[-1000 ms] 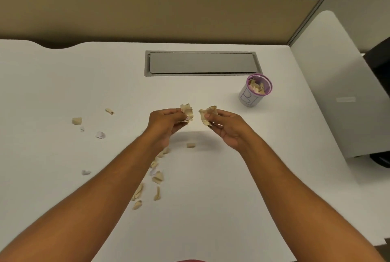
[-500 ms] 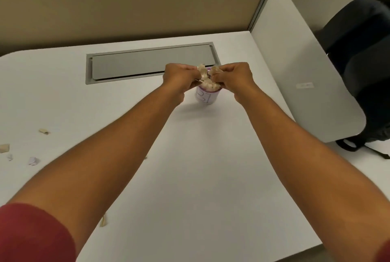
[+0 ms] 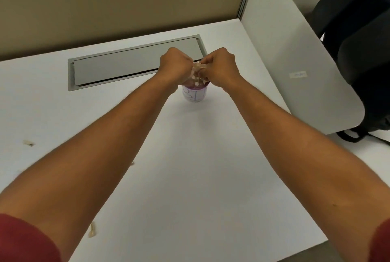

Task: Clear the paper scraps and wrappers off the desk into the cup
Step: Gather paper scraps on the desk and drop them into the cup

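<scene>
Left hand [image 3: 175, 65] and right hand [image 3: 221, 67] pinch paper scraps [image 3: 197, 70] over the cup [image 3: 194, 94].

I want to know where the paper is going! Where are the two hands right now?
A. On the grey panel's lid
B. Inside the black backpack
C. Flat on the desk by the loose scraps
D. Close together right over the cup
D: the left hand and right hand pinch paper scraps together just above the cup.

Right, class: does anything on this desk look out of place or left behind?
Yes. Loose paper scraps still lie on the desk: one at the far left, another near the front edge. Both hands bunch scraps over the cup.
</scene>
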Tool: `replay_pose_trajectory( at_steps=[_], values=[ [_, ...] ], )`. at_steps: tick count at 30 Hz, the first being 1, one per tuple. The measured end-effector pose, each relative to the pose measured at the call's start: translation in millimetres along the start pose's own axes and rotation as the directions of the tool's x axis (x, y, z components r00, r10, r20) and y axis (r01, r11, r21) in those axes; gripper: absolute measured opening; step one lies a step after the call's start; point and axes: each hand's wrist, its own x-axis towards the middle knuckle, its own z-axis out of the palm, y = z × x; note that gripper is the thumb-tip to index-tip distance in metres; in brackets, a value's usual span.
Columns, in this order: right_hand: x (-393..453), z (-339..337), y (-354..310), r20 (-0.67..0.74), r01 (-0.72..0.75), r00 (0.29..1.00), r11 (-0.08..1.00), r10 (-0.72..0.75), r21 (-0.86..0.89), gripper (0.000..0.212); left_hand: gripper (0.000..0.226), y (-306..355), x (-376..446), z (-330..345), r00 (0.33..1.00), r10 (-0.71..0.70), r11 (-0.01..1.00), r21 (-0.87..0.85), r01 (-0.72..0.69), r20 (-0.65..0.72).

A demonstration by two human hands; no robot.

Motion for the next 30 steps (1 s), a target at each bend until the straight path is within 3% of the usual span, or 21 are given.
replay_pose_trajectory(
  at_steps=[7, 15, 17, 19, 22, 24, 30],
  values=[
    [-2.3, -0.9, -20.9, 0.215, 0.137, 0.973, 0.96, -0.084, -0.244, 0.041, 0.038, -9.7, -14.0, -17.6, 0.998, 0.059, 0.996, -0.06, -0.061, -0.032],
    [-0.1, -11.6, -21.7, 0.249, 0.199, 0.96, 0.935, -0.126, -0.295, 0.064, 0.015, -56.2, -25.4, -36.3, 0.988, 0.102, 0.985, -0.126, -0.117, -0.116],
    [0.8, -5.4, -17.6, 0.243, 0.195, 0.963, 0.93, -0.12, -0.313, 0.061, 0.015, -92.2, -27.5, -32.9, 0.975, 0.156, 0.988, 0.006, -0.157, -0.155],
    [1.2, 2.5, -13.9, 0.226, 0.194, 0.966, 0.923, -0.122, -0.331, 0.054, 0.026, -131.5, -31.3, -20.3, 0.977, 0.193, 0.955, 0.245, -0.166, -0.089],
    [2.1, 15.1, -10.4, 0.196, 0.22, 0.968, 0.896, -0.153, -0.387, 0.042, 0.086, -178.7, -44.1, 3.0, 0.988, 0.001, 0.776, 0.623, -0.098, 0.155],
    [2.3, 22.8, -9.2, 0.204, 0.266, 0.96, 0.856, -0.193, -0.443, 0.037, 0.106, -192.5, -51.5, 12.2, 0.976, -0.048, 0.7, 0.704, -0.12, 0.214],
    [6.5, 38.5, -7.0, 0.278, 0.341, 0.937, 0.72, -0.211, -0.604, 0.034, 0.117, -193.7, -51.4, 16.7, 0.965, -0.089, 0.667, 0.734, -0.126, 0.246]
  ],
)
